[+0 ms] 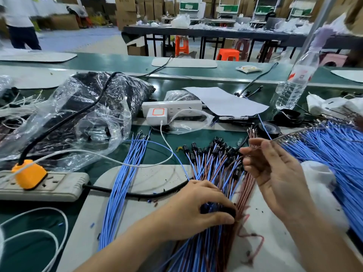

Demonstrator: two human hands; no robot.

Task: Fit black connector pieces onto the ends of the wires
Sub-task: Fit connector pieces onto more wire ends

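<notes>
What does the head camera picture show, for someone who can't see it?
A person's left hand grips a bundle of blue and brown wires tipped with black connectors; the right hand is raised beside them. More loose blue wires lie alongside.

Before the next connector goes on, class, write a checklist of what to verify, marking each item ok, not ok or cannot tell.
1. Left hand grips the wire bundle: ok.
2. Black connectors sit on the fanned ends: ok.
3. Right hand holds a wire: cannot tell, the thumb is hidden.
4. Loose blue wires lie close on the right: ok.
5. White charger cable is clear of the work: not ok, it crosses the left blue wires.
</notes>
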